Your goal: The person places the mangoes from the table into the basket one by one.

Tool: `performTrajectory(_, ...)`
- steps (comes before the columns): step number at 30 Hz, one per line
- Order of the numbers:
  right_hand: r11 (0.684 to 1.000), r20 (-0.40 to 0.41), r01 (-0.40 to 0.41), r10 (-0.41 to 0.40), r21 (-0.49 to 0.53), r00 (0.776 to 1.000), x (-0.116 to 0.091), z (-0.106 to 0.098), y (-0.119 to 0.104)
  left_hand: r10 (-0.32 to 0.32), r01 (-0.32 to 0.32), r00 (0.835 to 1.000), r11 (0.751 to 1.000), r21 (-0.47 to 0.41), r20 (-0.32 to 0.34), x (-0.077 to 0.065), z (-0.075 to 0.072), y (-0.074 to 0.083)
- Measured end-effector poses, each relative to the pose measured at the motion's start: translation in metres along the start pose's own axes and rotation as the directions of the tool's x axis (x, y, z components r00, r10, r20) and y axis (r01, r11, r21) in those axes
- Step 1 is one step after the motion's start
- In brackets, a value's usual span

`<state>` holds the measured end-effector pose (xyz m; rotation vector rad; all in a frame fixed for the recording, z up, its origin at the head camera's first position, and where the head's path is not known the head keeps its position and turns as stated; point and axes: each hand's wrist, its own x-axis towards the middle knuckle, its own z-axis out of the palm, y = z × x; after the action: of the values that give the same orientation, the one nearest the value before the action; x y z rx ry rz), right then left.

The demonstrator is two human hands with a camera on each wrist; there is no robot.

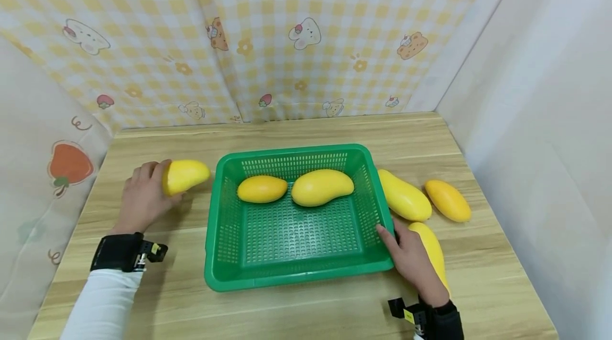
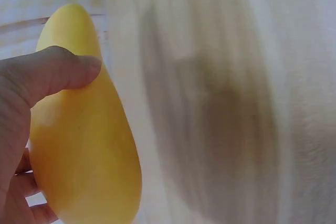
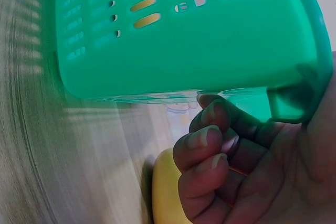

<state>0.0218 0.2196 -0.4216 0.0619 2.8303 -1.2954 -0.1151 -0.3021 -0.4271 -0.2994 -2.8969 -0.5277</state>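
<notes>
My left hand grips a yellow mango left of the green basket. In the left wrist view the thumb lies across this mango, and its shadow falls on the wood beside it. At the basket's right side, my right hand holds the rim, thumb over the top and fingers curled beneath, as the right wrist view of the basket shows. Inside the basket lie a small orange-yellow mango and a larger curved yellow mango.
Right of the basket lie a long yellow mango, a smaller orange mango and another yellow mango, partly hidden by the right hand. A checked curtain hangs behind the wooden table. White walls flank it.
</notes>
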Motion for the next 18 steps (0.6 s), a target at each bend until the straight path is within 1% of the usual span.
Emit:
performTrajectory(5,1.000,0.015,0.005,-0.005,0.003,1.000,0.000,-0.001,-0.002,-0.013,0.012,0.997,1.000,-0.008,-0.071,0.001,-0.013,0.003)
performTrajectory(8,1.000,0.021,0.004,-0.004,0.001,1.000,0.002,-0.002,-0.003,-0.016,0.015,0.994,1.000,-0.003,-0.104,0.001,-0.021,0.007)
performTrajectory(15,1.000,0.019,-0.011,0.011,-0.016,1.000,0.001,-0.003,-0.002,0.019,-0.023,0.985,1.000,-0.018,-0.170,0.005,-0.033,0.030)
performTrajectory(18,1.000,0.026,-0.019,0.020,-0.012,0.999,0.001,-0.002,-0.001,0.044,-0.052,0.976,0.998,-0.032,-0.211,0.007,-0.035,0.038)
